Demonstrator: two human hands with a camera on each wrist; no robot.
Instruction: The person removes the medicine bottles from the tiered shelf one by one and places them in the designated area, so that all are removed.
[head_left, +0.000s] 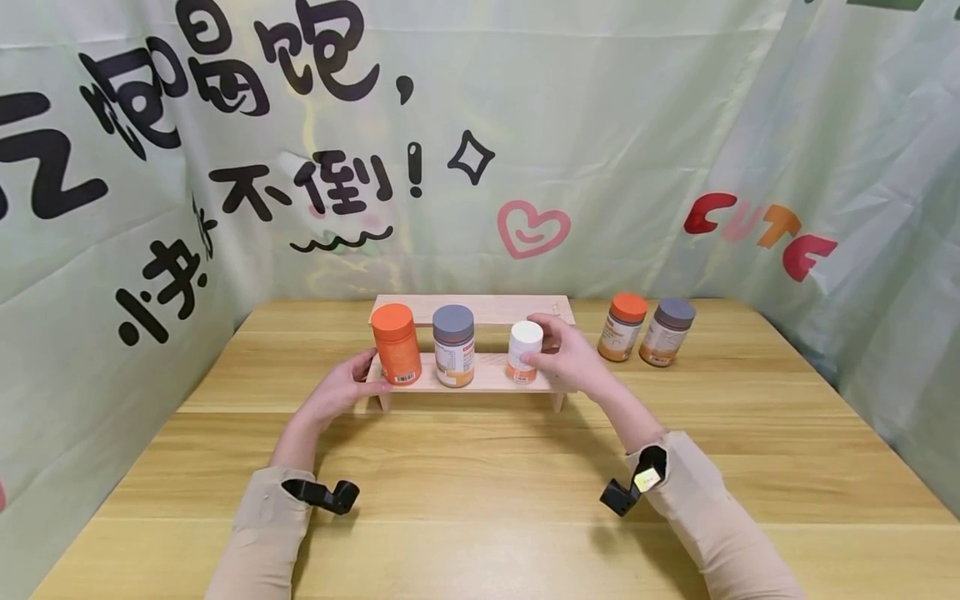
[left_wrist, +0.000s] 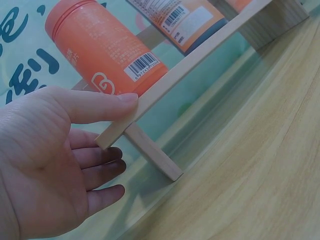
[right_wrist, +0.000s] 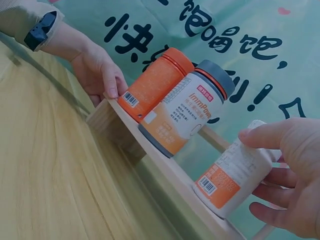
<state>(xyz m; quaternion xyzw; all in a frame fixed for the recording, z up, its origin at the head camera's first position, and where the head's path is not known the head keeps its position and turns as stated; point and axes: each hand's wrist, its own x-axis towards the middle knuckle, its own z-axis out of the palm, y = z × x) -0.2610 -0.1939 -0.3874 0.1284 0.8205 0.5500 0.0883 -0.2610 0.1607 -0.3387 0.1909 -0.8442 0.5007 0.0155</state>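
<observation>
A small two-tier wooden rack (head_left: 491, 377) stands on the table. My left hand (head_left: 343, 387) grips the left end of its lower shelf; in the left wrist view the thumb lies on top at the edge and the other fingers curl beside and below it. Close to that thumb stands an orange bottle (head_left: 397, 346). A grey-capped bottle (head_left: 454, 348) with a white and orange label is in the middle of the shelf. Toward the right end, my right hand (head_left: 572, 358) holds a small white bottle (right_wrist: 232, 172) between thumb and fingers, its base at the lower shelf.
On the table to the right of the rack are an orange-capped bottle (head_left: 622, 327) and another grey-capped bottle (head_left: 667, 333), side by side. A printed cloth (head_left: 622, 108) hangs behind the wooden table (head_left: 450, 483). The rack's upper shelf (head_left: 472, 309) runs along the back.
</observation>
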